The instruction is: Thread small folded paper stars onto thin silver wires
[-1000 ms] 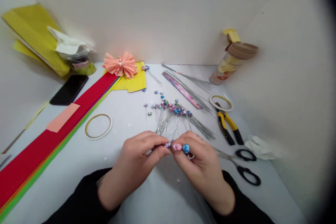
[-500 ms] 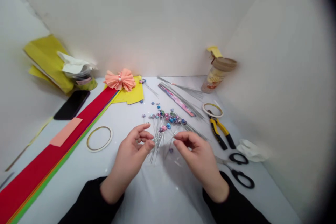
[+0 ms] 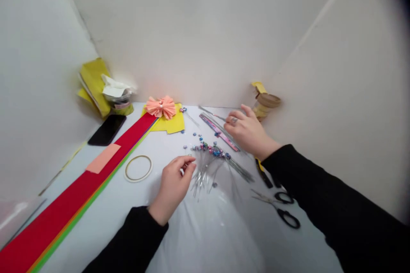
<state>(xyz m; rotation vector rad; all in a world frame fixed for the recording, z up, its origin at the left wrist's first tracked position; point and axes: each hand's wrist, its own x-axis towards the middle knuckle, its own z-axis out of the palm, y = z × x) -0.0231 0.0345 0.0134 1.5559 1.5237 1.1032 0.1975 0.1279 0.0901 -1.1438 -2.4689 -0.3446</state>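
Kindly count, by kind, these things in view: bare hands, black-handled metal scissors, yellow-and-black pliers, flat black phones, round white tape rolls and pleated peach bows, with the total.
Hands: 2 (left hand, right hand)
Scissors: 1
Pliers: 1, partly behind the black right sleeve
Phone: 1
Tape roll: 1
Bow: 1
Total: 7
Not included: small multicoloured ornaments, too crowded to count.

Small, multicoloured star-like heads [image 3: 216,152] on thin silvery wires [image 3: 201,175] lie loosely bunched, stems splayed.

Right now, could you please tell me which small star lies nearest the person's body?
The lone greyish star beside the wire stems, right of the left hand; the other visible stars lie farther back.
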